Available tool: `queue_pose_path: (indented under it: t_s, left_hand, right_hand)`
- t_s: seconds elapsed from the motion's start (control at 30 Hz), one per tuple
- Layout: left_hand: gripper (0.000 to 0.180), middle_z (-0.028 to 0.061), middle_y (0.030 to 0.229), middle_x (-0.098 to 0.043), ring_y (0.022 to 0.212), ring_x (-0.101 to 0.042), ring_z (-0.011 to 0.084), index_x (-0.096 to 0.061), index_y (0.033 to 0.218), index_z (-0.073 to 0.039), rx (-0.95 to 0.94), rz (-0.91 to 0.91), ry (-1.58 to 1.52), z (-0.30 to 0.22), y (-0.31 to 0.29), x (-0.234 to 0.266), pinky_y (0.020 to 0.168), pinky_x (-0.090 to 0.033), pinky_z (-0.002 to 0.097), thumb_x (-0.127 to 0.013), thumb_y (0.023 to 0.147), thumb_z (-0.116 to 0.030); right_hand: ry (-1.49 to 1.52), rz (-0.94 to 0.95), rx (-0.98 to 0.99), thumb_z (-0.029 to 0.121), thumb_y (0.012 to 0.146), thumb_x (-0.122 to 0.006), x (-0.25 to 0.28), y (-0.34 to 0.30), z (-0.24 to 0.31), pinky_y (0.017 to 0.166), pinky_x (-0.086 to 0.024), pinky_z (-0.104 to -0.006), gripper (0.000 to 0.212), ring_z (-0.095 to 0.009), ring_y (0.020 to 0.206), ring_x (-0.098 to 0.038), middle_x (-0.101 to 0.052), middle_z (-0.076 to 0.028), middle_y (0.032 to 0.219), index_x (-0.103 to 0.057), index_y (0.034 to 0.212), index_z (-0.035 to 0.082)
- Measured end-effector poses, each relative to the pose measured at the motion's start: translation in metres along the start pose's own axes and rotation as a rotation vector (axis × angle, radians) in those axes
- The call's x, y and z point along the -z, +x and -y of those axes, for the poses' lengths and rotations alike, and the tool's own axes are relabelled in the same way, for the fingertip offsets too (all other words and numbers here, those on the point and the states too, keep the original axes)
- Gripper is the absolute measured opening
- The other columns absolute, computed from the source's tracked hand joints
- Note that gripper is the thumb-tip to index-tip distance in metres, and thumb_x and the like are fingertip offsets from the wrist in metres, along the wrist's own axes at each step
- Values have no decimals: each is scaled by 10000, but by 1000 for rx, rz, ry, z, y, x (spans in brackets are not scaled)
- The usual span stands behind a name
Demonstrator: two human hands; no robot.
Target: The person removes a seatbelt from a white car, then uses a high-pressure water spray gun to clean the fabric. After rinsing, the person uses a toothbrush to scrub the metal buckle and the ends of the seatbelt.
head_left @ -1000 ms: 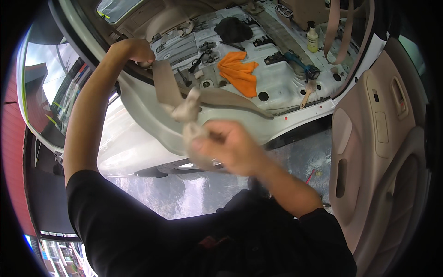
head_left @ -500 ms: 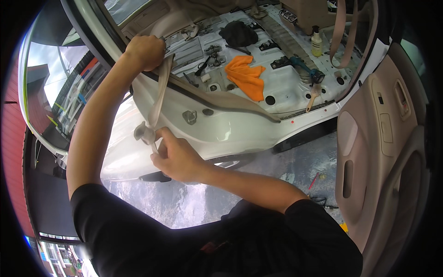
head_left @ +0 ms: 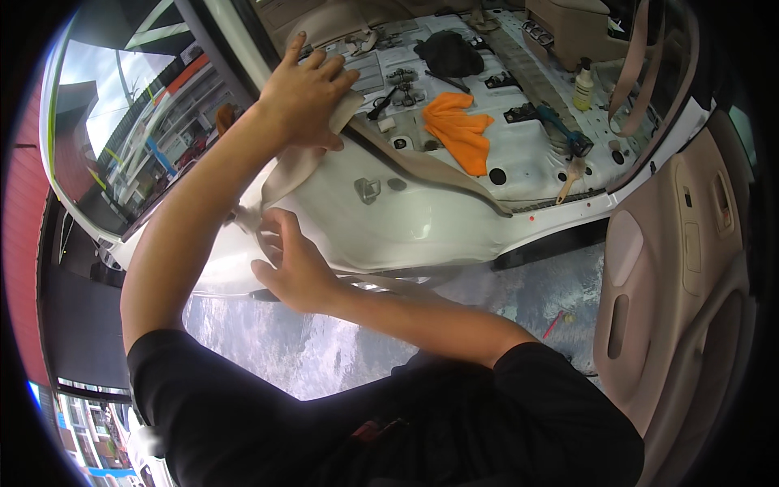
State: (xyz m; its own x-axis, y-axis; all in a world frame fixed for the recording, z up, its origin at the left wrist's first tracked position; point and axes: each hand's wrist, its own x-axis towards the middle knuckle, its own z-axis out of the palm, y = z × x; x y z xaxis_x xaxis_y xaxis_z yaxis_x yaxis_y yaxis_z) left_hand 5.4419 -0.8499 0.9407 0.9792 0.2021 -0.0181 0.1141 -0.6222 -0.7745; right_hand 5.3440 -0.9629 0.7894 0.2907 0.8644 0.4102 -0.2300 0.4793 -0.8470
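My left hand point(head_left: 310, 99) is open over the car's rear door pillar, its fingers spread and thumb pointing down. A beige seat belt strap point(head_left: 290, 172) hangs below it, with part of it against or behind the palm. Lower down, my right hand point(head_left: 299, 264) is open, with fingers curved and the thumb apart. Its fingertips are beside the strap's lower end, where a greyish fitting point(head_left: 242, 217) shows, blurred. Whether they touch it I cannot tell. Both hands are in front of the white car body point(head_left: 406, 227), which has a metal striker point(head_left: 367, 191) on it.
On the bare cabin floor point(head_left: 519, 174) lie an orange cloth point(head_left: 461, 134), a black cloth point(head_left: 449, 55), a brush point(head_left: 572, 180), a teal power tool point(head_left: 560, 130) and a spray bottle point(head_left: 583, 88). The beige door panel point(head_left: 657, 276) stands wide at right.
My left hand has gone from a closed fist to spread fingers. My right hand has opened from its pinch on the strap's fitting. The strap has swung left, and the view has shifted slightly.
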Motion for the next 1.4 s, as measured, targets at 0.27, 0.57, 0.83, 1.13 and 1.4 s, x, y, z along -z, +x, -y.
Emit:
queue_pose_path:
  t_s: [0.27,0.57,0.83,1.13,1.4]
  left_hand:
    - [1032,91,1520,-418,1403,-399,296,-368,1504,-213,-4,-123,-52,-2,-21,-17,1225,-167,555,-878,632,-425]
    - [975,95,1512,-429,1394,-410,282,-375,1499,-201,4,-178,-80,-8,-31,-21,1228,-157,551,-855,678,-417]
    - [947,86,1513,-437,1408,-398,281,-386,1504,-205,66,-237,-164,-11,-58,-15,1219,-163,560,-824,717,-496]
    - [328,123,1122,-667,1041,-610,165,-606,1225,29,823,-1080,-1148,-14,-177,10,911,-479,296,-655,958,-154]
    - [551,124,984,-648,867,-596,161,-589,1174,51,1259,-563,-1550,-53,-193,-58,763,-481,292,-760,863,-370]
  right_hand:
    - [-230,-53,111,78,875,-637,-15,15,-10,1058,-432,-412,604,-315,1244,-489,-404,-219,1356,-316,1378,-15]
    - [-115,-30,107,49,841,-666,-18,23,-12,1061,-378,-415,594,-336,1216,-467,-410,-214,1304,-342,1333,-28]
    - [-90,8,105,45,862,-635,-15,26,-7,1048,-409,-410,582,-291,1189,-495,-411,-194,1329,-343,1361,-22]
    - [-204,-53,90,71,842,-651,-11,27,-10,1004,-424,-412,596,-306,1163,-496,-409,-191,1306,-361,1359,1]
    - [-90,-84,196,-56,808,-549,-24,20,-14,1021,-402,-425,577,-354,1154,-477,-432,-205,1244,-391,1359,5]
